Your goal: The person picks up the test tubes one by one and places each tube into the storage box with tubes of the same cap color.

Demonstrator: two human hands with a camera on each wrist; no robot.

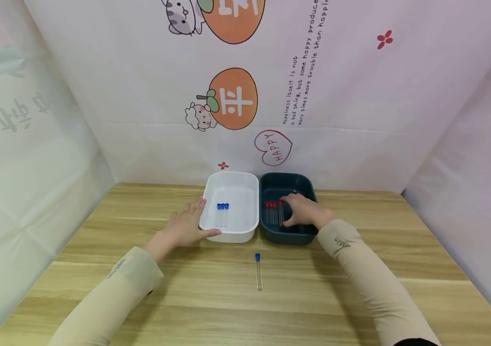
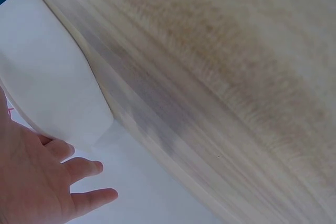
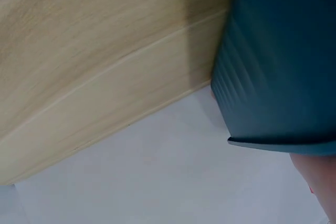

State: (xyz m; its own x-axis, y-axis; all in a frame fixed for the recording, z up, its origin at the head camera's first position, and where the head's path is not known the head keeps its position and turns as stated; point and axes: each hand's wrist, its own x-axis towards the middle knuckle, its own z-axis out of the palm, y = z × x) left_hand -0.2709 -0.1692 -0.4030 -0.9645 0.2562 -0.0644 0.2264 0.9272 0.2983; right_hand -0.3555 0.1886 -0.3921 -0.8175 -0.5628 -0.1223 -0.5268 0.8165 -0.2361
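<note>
My left hand [image 1: 185, 226] rests its spread fingers against the left side of a white plastic bin [image 1: 232, 237], its thumb along the front rim. Three blue-capped test tubes [image 1: 223, 206] lie side by side in that bin. Reaching into the dark teal bin [image 1: 288, 238], my right hand [image 1: 305, 210] pinches a red-capped test tube [image 1: 281, 214] between thumb and fingers, beside other red-capped test tubes [image 1: 270, 205]. The right wrist view shows mostly the outside of the teal bin [image 3: 278, 77], which hides the fingers.
One blue-capped test tube [image 1: 259, 274] lies on the wooden table [image 1: 211, 298] in front of the bins. The two bins stand side by side near the back edge, close to a printed white backdrop [image 1: 336, 154]. White sheets hang at both sides.
</note>
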